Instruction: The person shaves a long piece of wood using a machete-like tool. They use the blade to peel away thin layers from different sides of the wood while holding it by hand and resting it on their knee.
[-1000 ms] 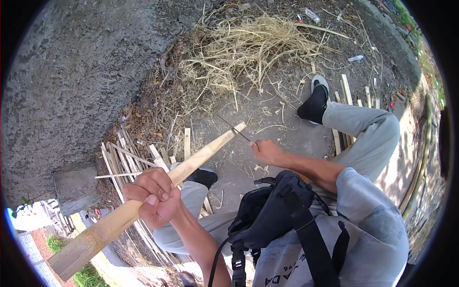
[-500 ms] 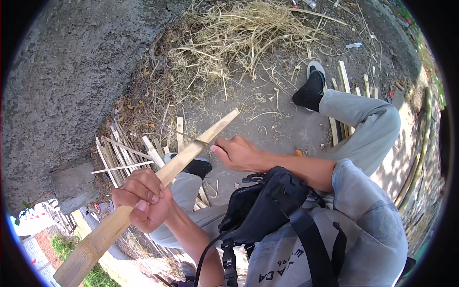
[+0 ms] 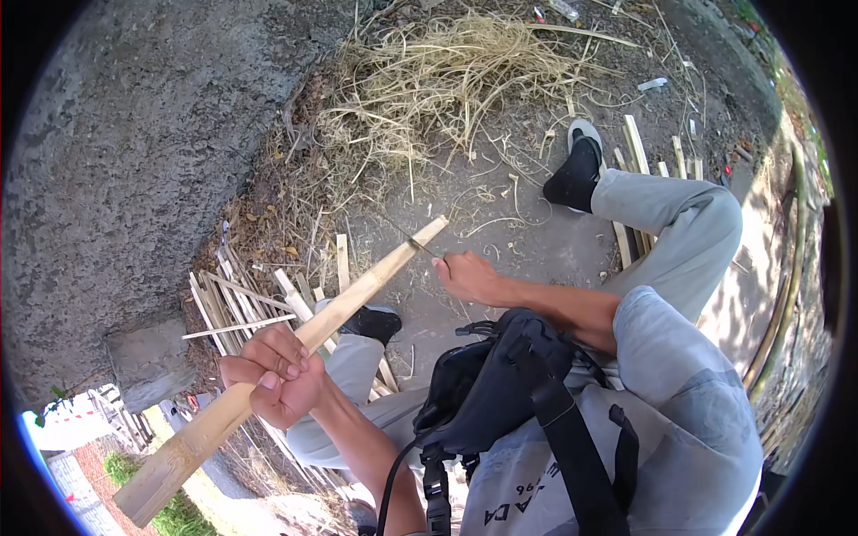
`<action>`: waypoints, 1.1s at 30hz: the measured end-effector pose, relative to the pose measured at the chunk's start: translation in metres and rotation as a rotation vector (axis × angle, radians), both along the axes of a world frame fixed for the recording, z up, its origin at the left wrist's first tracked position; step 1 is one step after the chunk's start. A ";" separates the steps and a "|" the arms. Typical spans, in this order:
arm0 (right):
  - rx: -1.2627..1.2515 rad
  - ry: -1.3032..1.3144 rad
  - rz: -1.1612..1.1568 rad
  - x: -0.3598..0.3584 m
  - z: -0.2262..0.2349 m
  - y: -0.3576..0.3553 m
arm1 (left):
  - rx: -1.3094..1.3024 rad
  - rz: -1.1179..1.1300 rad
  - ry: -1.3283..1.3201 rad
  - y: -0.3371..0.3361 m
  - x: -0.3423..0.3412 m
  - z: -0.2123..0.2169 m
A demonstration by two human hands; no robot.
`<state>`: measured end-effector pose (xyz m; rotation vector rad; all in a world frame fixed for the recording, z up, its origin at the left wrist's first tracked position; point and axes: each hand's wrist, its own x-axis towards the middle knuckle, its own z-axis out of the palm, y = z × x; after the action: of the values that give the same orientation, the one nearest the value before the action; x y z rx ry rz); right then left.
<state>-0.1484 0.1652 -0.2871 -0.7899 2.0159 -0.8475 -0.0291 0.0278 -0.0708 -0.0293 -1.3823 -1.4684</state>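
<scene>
My left hand (image 3: 279,373) is wrapped round a long, pale wooden stake (image 3: 362,290), which runs slantwise from the lower left to a narrowed tip near the middle. Its wide end sticks out behind my fist. My right hand (image 3: 471,277) is closed on a knife (image 3: 416,243), whose dark, thin blade lies across the stake close to the narrow tip. The fingers cover the knife's handle. Both my forearms reach in from the lower side, over my bent legs.
Thin, curled wood shavings (image 3: 465,76) are heaped on the ground ahead. Split wooden strips (image 3: 237,299) lie at the left beside a rough stone block (image 3: 143,161). More pale strips (image 3: 636,147) lie beside my right foot. A black bag (image 3: 492,384) hangs at my front.
My right hand has moved the knife along the stake, up and to the right, toward its narrow tip. The left hand keeps its hold, with the stake shifted slightly.
</scene>
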 end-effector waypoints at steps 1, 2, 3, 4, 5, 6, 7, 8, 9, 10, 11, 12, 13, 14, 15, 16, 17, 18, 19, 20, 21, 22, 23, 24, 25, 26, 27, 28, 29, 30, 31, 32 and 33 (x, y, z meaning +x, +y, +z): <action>-0.006 0.004 0.002 -0.001 0.006 -0.005 | -0.006 0.002 0.004 -0.005 -0.001 0.000; -0.079 0.007 -0.002 0.002 0.012 -0.011 | 0.004 0.026 0.004 -0.012 -0.003 0.001; -0.139 -0.004 -0.002 0.006 0.026 -0.009 | 0.028 0.054 -0.009 -0.014 -0.001 0.004; -0.131 -0.014 0.004 0.009 0.027 -0.006 | 0.039 0.053 -0.002 -0.017 0.003 0.005; -0.142 -0.026 0.040 0.013 0.026 -0.003 | 0.046 0.061 -0.012 -0.015 0.006 0.003; -0.157 -0.034 0.070 0.017 0.029 -0.002 | 0.042 0.084 -0.016 -0.013 0.009 0.005; -0.153 -0.039 0.059 0.017 0.013 -0.001 | 0.039 0.095 -0.021 -0.013 0.009 0.007; -0.082 -0.002 0.015 0.006 -0.019 -0.001 | 0.040 0.056 -0.018 -0.015 0.007 0.004; -0.009 0.033 -0.015 -0.007 -0.017 -0.004 | 0.038 0.055 -0.011 -0.017 0.009 0.001; -0.010 0.040 -0.016 -0.009 -0.013 -0.010 | 0.056 0.040 -0.009 -0.022 0.012 0.000; -0.054 0.011 -0.027 -0.006 -0.009 -0.017 | 0.076 0.024 -0.007 -0.028 0.012 -0.003; -0.084 -0.038 -0.019 0.006 0.009 -0.013 | 0.056 0.060 -0.025 -0.026 0.014 0.000; -0.079 -0.050 -0.013 0.013 0.024 -0.009 | 0.060 0.068 -0.037 -0.026 0.019 0.002; -0.137 -0.034 0.107 0.014 0.039 -0.007 | 0.033 0.050 -0.030 -0.027 0.022 0.003; -0.190 -0.025 0.216 0.016 0.045 -0.003 | 0.011 0.022 -0.030 -0.027 0.024 0.003; -0.184 -0.037 0.212 0.016 0.024 -0.001 | -0.002 0.018 -0.032 -0.025 0.024 0.004; -0.092 -0.005 0.075 0.007 -0.014 0.000 | 0.009 0.001 -0.037 -0.023 0.022 0.004; -0.014 0.036 -0.047 -0.003 -0.037 -0.004 | 0.020 -0.008 -0.033 -0.023 0.019 0.001; -0.021 0.045 -0.051 -0.007 -0.039 -0.007 | 0.029 -0.017 -0.025 -0.024 0.016 -0.003; -0.008 0.028 -0.033 -0.008 -0.040 -0.009 | 0.041 -0.048 0.016 -0.026 0.013 -0.006; 0.012 0.008 -0.009 -0.008 -0.042 -0.009 | 0.042 -0.046 0.024 -0.031 0.008 -0.008; 0.022 0.001 0.011 -0.001 -0.026 -0.006 | 0.026 -0.006 0.004 -0.033 0.011 -0.008; -0.076 -0.014 0.095 0.011 0.015 -0.009 | -0.013 0.034 -0.029 -0.031 0.020 0.002; -0.159 -0.011 0.158 0.012 0.035 -0.011 | 0.002 0.026 -0.020 -0.032 0.023 0.004; -0.158 -0.015 0.160 0.012 0.032 -0.011 | 0.003 0.027 -0.023 -0.031 0.023 0.004; -0.154 0.015 0.160 0.009 0.025 -0.012 | -0.010 0.015 -0.031 -0.031 0.023 0.004; -0.146 0.040 0.152 0.010 0.017 -0.011 | -0.019 -0.006 -0.045 -0.030 0.025 0.005; -0.143 0.052 0.134 -0.001 -0.009 -0.009 | -0.018 -0.024 -0.034 -0.031 0.020 0.002; -0.038 0.068 0.060 -0.018 -0.045 -0.003 | 0.016 -0.023 -0.022 -0.031 0.012 -0.002; 0.060 0.067 0.008 -0.026 -0.043 -0.007 | 0.047 0.003 -0.025 -0.031 0.012 -0.003; 0.051 0.071 0.010 -0.025 -0.039 -0.014 | 0.039 0.006 -0.021 -0.033 0.010 -0.002; 0.004 0.014 -0.015 -0.020 -0.034 -0.022 | 0.014 -0.010 -0.022 -0.036 0.006 -0.002; -0.030 -0.068 -0.010 -0.002 -0.010 -0.025 | 0.002 0.004 -0.047 -0.031 0.014 0.001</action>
<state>-0.1507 0.1405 -0.2970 -0.7582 1.9533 -0.9006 -0.0147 -0.0030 -0.0697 0.0097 -1.4180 -1.4760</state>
